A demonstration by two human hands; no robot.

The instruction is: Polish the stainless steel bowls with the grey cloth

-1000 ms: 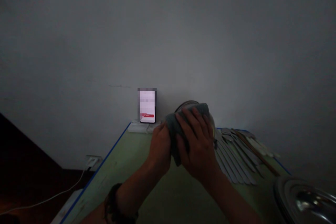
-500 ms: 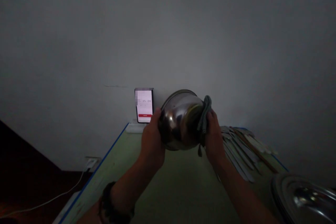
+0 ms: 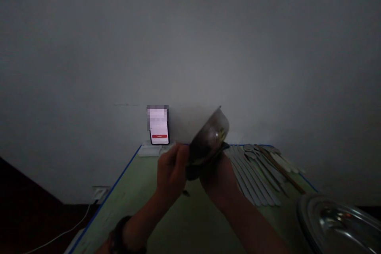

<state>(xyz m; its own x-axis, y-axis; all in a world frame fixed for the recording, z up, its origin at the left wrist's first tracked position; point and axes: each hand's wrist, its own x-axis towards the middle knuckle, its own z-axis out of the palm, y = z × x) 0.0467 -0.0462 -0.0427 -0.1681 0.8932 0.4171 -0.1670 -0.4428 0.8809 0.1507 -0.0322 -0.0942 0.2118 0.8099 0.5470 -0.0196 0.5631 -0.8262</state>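
A shiny metal bowl [image 3: 210, 135] is held up over the table, tilted on its side with its rim toward the upper left. My left hand [image 3: 172, 168] grips the bowl's rim, thumb on top. Beneath the bowl is my right hand [image 3: 218, 176], pressing a dark cloth [image 3: 196, 171] against its outer side; the fingers of this hand are mostly hidden behind cloth and bowl. A small dark end of something [image 3: 186, 193] hangs below the bowl, perhaps a corner of the cloth.
A lit phone [image 3: 159, 129] leans on the wall above a white power strip [image 3: 149, 151]. Several metal utensils [image 3: 256, 178] and brown chopsticks [image 3: 282, 168] lie on the right of the green table [image 3: 125, 202]. Metal plates [image 3: 336, 218] stand at the near right.
The bowl has turned so that it shows edge-on rather than its rounded bottom. My right hand with the cloth has moved from the bowl's right side to underneath, closer to my left hand.
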